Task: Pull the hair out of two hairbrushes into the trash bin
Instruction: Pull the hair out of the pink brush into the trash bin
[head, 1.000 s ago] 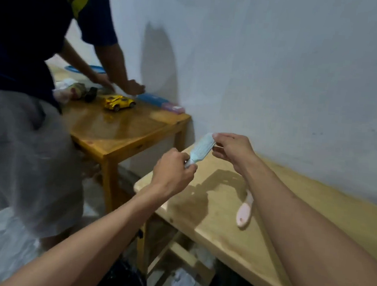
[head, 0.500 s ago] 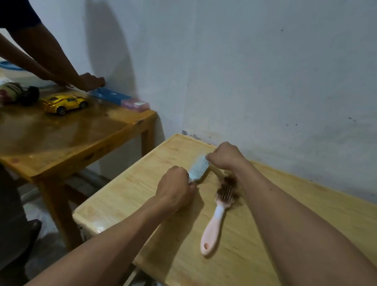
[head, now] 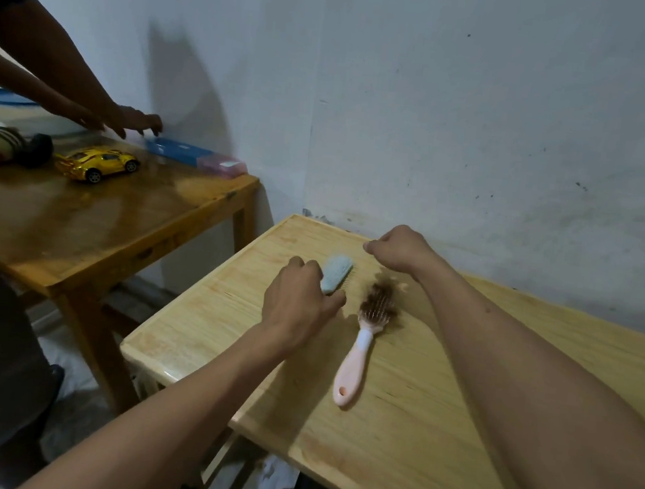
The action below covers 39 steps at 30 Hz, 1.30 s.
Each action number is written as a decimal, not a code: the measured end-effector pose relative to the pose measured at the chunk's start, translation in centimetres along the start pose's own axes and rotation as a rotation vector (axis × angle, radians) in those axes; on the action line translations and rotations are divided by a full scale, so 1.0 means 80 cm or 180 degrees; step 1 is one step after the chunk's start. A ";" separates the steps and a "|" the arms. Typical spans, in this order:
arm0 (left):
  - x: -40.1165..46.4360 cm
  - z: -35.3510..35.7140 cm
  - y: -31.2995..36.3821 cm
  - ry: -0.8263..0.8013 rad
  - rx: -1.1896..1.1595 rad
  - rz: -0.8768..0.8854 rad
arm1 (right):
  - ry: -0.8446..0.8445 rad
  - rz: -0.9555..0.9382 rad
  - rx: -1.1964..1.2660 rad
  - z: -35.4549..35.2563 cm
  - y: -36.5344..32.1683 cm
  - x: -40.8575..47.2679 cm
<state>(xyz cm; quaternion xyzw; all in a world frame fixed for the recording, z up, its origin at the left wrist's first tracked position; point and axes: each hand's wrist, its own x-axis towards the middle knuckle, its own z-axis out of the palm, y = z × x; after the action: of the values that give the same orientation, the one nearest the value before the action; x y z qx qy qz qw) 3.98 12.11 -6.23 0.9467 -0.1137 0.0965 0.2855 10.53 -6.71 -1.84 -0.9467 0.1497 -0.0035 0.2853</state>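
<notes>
While held, blue brush [head: 336,273] under left grip [head: 300,304].

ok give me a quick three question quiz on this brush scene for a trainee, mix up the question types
1. True or false: the pink brush lies on the light wooden table with brown hair tangled in its bristles.
2. Multiple choice: what does the left hand hold? A) the pink brush B) the blue brush C) a yellow toy car
3. Short answer: is the right hand touching either brush?

Key
1. True.
2. B; its fingers are curled round the handle end.
3. No; it hangs above the table with fingers curled, apart from both brushes. Whether it pinches a few strands is too small to tell.
</notes>
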 end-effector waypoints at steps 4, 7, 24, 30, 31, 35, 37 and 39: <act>-0.033 0.006 0.038 -0.0418 0.0357 0.0249 | -0.0327 0.0395 -0.0082 -0.014 0.009 -0.024; -0.050 0.021 0.053 -0.0761 0.0295 0.0171 | -0.0559 0.0581 -0.0061 -0.001 0.016 -0.051; -0.072 -0.111 -0.017 -0.0513 -0.3045 -0.1056 | -0.0201 -0.0667 0.0636 -0.003 -0.169 -0.138; -0.134 -0.159 -0.138 0.0069 -0.3024 -0.1532 | -0.1077 -0.1238 0.0501 0.084 -0.268 -0.180; -0.149 -0.161 -0.160 0.0196 -0.3035 -0.1636 | -0.1184 -0.1280 0.0438 0.103 -0.282 -0.186; -0.215 -0.154 -0.242 0.0641 -0.2801 -0.2025 | -0.1826 -0.1462 0.0148 0.183 -0.314 -0.219; -0.246 -0.143 -0.270 0.0775 -0.2755 -0.2215 | -0.2030 -0.1610 0.0013 0.223 -0.314 -0.235; -0.270 -0.129 -0.286 0.0840 -0.2824 -0.2376 | -0.2157 -0.1660 -0.0032 0.261 -0.308 -0.247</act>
<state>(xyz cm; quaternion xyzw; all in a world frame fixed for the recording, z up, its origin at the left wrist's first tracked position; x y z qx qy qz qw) -11.67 39.94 -15.02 0.6929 0.2338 0.0498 0.6802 0.53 29.74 -4.43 -0.9019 -0.1969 0.2364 0.3033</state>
